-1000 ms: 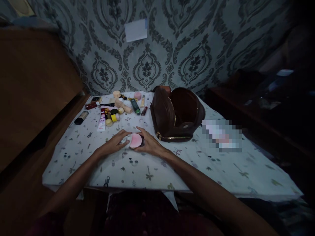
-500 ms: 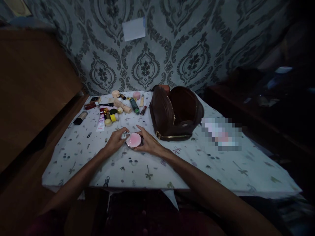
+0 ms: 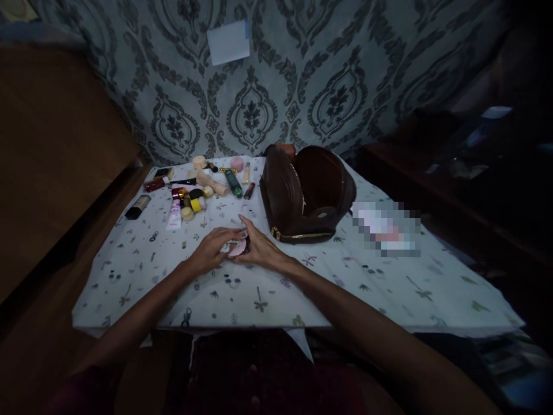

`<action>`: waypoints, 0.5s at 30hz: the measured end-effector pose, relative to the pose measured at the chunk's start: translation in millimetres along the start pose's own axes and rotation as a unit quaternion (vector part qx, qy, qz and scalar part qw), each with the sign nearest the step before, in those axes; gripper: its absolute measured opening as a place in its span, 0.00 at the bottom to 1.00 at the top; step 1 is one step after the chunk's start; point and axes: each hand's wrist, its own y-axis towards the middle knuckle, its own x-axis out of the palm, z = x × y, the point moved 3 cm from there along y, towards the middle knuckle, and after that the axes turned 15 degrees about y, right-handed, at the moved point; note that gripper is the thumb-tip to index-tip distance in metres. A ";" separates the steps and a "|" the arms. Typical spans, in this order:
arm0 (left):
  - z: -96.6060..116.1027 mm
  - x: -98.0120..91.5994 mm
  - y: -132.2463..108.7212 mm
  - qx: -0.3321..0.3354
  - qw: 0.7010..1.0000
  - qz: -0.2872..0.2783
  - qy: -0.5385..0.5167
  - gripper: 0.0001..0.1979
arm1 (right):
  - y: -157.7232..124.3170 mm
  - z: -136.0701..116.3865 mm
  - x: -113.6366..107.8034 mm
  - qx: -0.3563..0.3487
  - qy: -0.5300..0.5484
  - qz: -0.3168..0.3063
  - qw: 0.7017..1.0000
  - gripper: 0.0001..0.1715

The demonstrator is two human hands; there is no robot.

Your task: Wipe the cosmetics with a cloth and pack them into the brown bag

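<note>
Both my hands meet over a small round pink compact (image 3: 238, 248) on the patterned tablecloth (image 3: 276, 288). My left hand (image 3: 212, 249) lies over its left side with fingers curled on top, covering most of it. My right hand (image 3: 259, 246) cups its right side, thumb pointing up toward the far edge. Only a sliver of pink and a dark rim show between the fingers. An open brown leather bag (image 3: 306, 193) stands just right of my hands.
Several cosmetics (image 3: 194, 190) lie scattered at the far left of the table: tubes, small jars, a lipstick, a green bottle. A wooden cabinet (image 3: 56, 155) stands at the left. Patterned wallpaper with a white note (image 3: 227, 42) is behind. A blurred patch lies right of the bag.
My left hand has slid over the pink compact, which was plainly visible before and is now mostly covered. The right hand stays beside it. The view has tilted slightly.
</note>
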 end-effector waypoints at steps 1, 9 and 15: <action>2.8 -0.9 -0.8 0.023 1.000 -0.005 -0.008 0.14 | 0.3 1.3 0.1 -0.003 0.002 -0.002 1.000 0.70; 13.8 -8.9 -15.2 0.089 0.995 -0.030 -0.018 0.11 | 1.2 6.0 2.0 -0.036 -0.041 -0.011 0.998 0.59; 13.0 -13.6 -31.6 0.082 0.993 0.035 -0.078 0.09 | 0.8 9.2 1.8 -0.043 -0.068 -0.017 0.997 0.55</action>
